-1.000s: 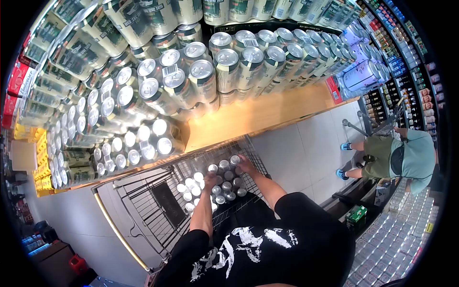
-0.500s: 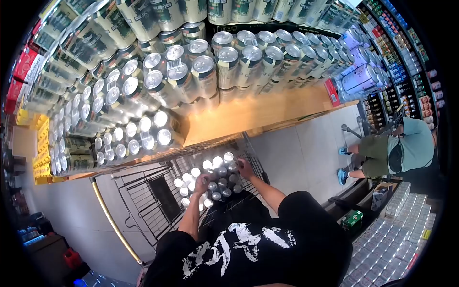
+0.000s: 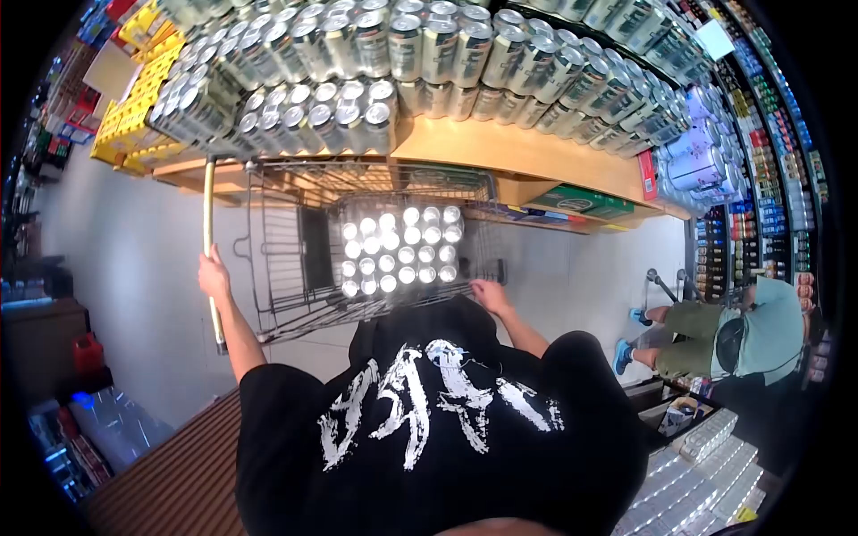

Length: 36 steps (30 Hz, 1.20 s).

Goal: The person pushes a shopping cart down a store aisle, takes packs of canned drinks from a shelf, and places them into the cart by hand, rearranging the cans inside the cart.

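Observation:
My left hand is wrapped round the yellow handle bar of a wire shopping cart. At the cart's near right edge, my right hand has its fingers curled by the rim; whether it grips the wire is too small to tell. Between my hands, inside the cart, lies a pack of silver-topped cans, its tops facing up, with neither hand on it. A dark panel stands on the handle side of the pack.
Beyond the cart, packs of cans are stacked on a wooden shelf. A person in a light green top stands at the right. More can packs lie at the lower right, and a slatted wooden surface at the lower left.
Both hands have come off the can pack. My left hand has moved left onto the handle, my right hand down to the cart's near edge. The view has turned and shifted.

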Tool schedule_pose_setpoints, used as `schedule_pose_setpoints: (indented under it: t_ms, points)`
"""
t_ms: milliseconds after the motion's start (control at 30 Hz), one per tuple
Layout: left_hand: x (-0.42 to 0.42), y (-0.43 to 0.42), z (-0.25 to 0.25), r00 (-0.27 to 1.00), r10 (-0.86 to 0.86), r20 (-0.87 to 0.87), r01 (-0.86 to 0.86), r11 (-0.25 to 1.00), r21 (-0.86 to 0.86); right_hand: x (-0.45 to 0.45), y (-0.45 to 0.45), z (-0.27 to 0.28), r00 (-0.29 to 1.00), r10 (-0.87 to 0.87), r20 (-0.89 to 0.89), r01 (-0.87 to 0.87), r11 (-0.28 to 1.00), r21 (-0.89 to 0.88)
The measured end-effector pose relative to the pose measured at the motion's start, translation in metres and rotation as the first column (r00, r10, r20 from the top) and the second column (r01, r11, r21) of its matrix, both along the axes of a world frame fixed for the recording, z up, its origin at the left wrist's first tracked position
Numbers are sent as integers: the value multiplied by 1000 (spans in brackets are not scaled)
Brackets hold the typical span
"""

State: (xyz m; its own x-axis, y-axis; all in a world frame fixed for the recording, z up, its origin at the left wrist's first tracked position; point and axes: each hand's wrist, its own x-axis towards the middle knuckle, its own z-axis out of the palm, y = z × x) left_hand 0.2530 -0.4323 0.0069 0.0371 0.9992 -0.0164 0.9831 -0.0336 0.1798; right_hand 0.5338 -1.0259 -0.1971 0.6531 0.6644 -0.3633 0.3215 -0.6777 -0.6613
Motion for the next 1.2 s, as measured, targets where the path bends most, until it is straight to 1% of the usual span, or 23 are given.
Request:
schedule_pose_setpoints:
  t_ms: [33,100,167,200,300,333,367,433,500,533,600,667,767,800,833,867,900,967,1000,1100,1200]
  points:
    - [-18,12,-23,994,-111,14,109,987,116,-1,0,2,1000,-25,-17,25,1000,0]
    - [-25,10,-15,984,-171,47,166,982,95,-5,4,7,998,-47,-47,44,997,-69]
    - [-35,14,-21,974,-214,71,210,976,63,-8,4,-2,997,28,67,-21,994,-111]
    - [-40,10,-22,975,-211,69,207,976,66,-9,9,12,1000,6,27,0,979,-201]
    - [-45,-5,-16,973,-215,88,207,974,94,-6,6,44,989,61,-135,-89,973,-212]
    - [-51,-12,-14,969,-223,102,214,972,99,-5,2,46,984,113,-136,-140,968,-207]
    - [-58,-19,-13,966,-232,117,221,970,104,-7,0,47,982,128,-137,-155,966,-205]
    - [-66,-35,-11,962,-235,141,216,967,135,-12,-6,34,990,96,-103,-113,977,-180]
    - [-77,-50,-9,953,-238,186,207,963,174,-17,-15,24,991,132,0,-130,977,-168]
    - [-81,-56,-8,963,-221,154,195,967,166,-20,-20,15,987,150,52,-141,977,-159]
    - [-89,-71,-3,972,-191,137,168,972,166,-19,-32,-8,990,143,-2,-142,979,-145]
    - [-102,-82,-3,975,-180,129,157,972,174,-26,-31,6,987,155,-34,-159,973,-167]
    - [-121,-95,-5,969,-139,202,116,986,123,-34,-35,8,982,177,-60,-186,960,-208]
    - [-125,-103,1,972,-130,198,107,987,119,-38,-35,14,981,184,-64,-194,951,-240]
    - [-130,-109,2,978,-109,177,89,989,117,-41,-43,-3,984,143,-104,-161,968,-191]
    - [-135,-113,2,984,-88,157,71,991,115,-41,-55,-37,984,103,-145,-124,982,-143]
    - [-138,-116,3,988,-66,138,51,992,114,-44,-52,-36,980,66,-188,-85,992,-95]
    - [-144,-120,6,994,-42,99,33,995,96,-48,-52,-31,988,125,-95,-137,981,-135]
    - [-148,-121,6,996,-29,79,22,996,88,-52,-46,-18,986,157,-51,-163,974,-155]
    - [-155,-111,3,996,-29,85,24,998,51,-59,-28,8,969,242,-41,-244,927,-285]
    - [-161,-89,-8,993,-34,114,30,999,40,-68,-11,30,974,223,37,-200,925,-323]
